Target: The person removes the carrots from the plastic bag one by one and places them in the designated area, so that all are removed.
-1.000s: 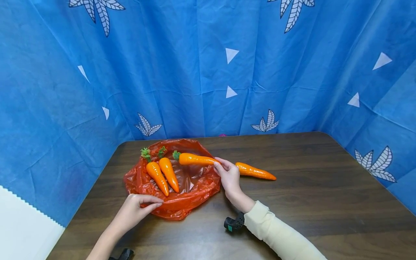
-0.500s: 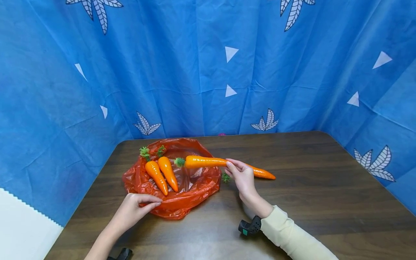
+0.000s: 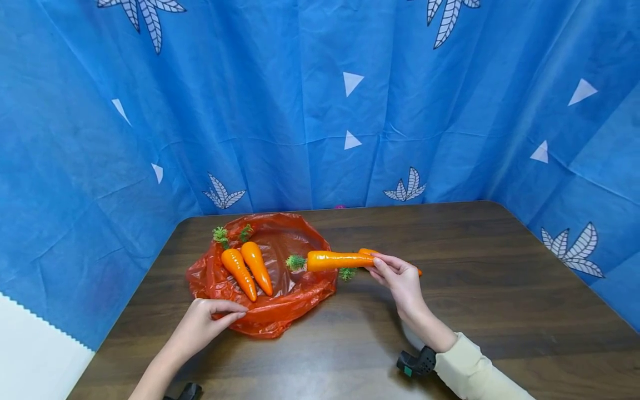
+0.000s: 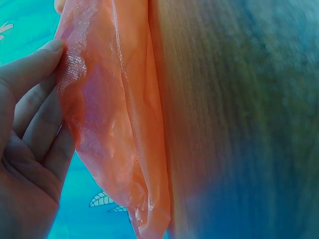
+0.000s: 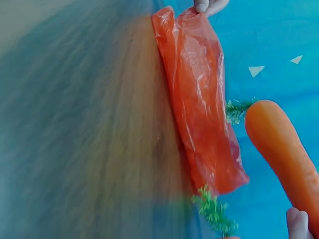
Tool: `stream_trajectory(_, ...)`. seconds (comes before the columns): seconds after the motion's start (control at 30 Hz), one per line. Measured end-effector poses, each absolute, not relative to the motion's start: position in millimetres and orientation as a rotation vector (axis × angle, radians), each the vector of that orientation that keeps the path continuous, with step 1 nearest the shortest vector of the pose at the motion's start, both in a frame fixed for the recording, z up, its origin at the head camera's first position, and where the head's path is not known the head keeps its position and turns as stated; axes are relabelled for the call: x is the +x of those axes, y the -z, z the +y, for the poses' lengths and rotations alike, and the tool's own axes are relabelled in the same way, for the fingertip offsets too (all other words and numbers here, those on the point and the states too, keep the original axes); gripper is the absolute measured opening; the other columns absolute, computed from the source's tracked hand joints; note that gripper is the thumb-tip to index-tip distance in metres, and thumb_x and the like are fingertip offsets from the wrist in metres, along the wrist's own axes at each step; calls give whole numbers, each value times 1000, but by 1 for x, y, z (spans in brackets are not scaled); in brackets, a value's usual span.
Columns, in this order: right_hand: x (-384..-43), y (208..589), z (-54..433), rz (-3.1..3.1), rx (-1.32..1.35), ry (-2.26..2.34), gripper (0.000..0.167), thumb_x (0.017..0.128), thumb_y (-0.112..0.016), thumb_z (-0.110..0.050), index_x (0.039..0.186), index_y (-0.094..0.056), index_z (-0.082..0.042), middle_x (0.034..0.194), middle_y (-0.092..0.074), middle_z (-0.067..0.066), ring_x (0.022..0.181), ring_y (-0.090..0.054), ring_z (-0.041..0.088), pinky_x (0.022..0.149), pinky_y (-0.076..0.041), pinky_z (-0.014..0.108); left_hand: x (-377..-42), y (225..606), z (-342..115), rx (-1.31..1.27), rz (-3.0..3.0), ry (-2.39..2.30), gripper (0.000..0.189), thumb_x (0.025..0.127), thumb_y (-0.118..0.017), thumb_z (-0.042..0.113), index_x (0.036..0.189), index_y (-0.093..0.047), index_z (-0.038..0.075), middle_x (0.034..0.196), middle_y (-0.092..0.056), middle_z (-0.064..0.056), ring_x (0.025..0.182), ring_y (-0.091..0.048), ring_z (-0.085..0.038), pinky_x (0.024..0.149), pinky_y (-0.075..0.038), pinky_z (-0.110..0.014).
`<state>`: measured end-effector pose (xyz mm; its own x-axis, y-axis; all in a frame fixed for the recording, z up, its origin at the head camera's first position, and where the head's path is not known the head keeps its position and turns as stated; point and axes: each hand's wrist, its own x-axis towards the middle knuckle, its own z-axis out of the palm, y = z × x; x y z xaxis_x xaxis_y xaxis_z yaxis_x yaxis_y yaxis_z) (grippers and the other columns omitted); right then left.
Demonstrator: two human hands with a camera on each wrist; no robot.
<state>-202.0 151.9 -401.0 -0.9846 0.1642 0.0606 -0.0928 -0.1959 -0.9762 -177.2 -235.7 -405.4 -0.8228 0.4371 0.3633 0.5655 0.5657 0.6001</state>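
A red plastic bag (image 3: 295,303) lies spread on the table with its mouth held up, and two carrots with green tops, one (image 3: 239,273) left of the other (image 3: 257,268), rest in it. My left hand (image 3: 205,325) pinches the bag's near rim between thumb and fingers; the left wrist view shows the red film (image 4: 107,124) stretched from those fingers. In my right hand (image 3: 404,282) a third carrot (image 3: 340,260) is gripped near its tip, its leafy top pointing left over the bag's right edge. Another carrot (image 3: 367,251) lies on the table, partly hidden behind that hand.
The dark wooden table (image 3: 500,289) extends to the right and front. A blue curtain (image 3: 320,111) with leaf and triangle prints hangs behind and at both sides. White cloth (image 3: 35,350) shows at lower left.
My right hand has moved rightward and slightly nearer with the carrot, from over the bag to its right edge, now covering part of the carrot on the table. The left hand stays at the rim.
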Motion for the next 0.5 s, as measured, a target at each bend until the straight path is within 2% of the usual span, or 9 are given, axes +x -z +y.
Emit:
stream_trajectory(0.23,-190,406,176,-1828,-63,-2358,32,89,-63,-4,114,-57,15,95,-68,9,87,-67,23,81,-48,38,-178,407,-236,-856,-2616,1104,11,79,-74,7,90,-75,9,83,-69,9,79,-65,-6,65,-53,-23)
stream_trajectory(0.4,-181,409,197,-1757,-53,-2381,13,90,-63,-4,100,-70,-1,92,-69,6,85,-67,22,80,-47,38,-178,407,-236,-865,-2610,1110,10,80,-74,9,90,-75,10,84,-69,9,79,-65,-7,65,-53,-23)
stream_trajectory(0.5,-174,413,210,-1754,-44,-2388,11,90,-61,-4,96,-71,-5,92,-69,5,85,-67,21,79,-48,36,-178,406,-236,-868,-2600,1097,10,80,-74,9,90,-75,10,84,-69,9,79,-65,-7,64,-53,-23)
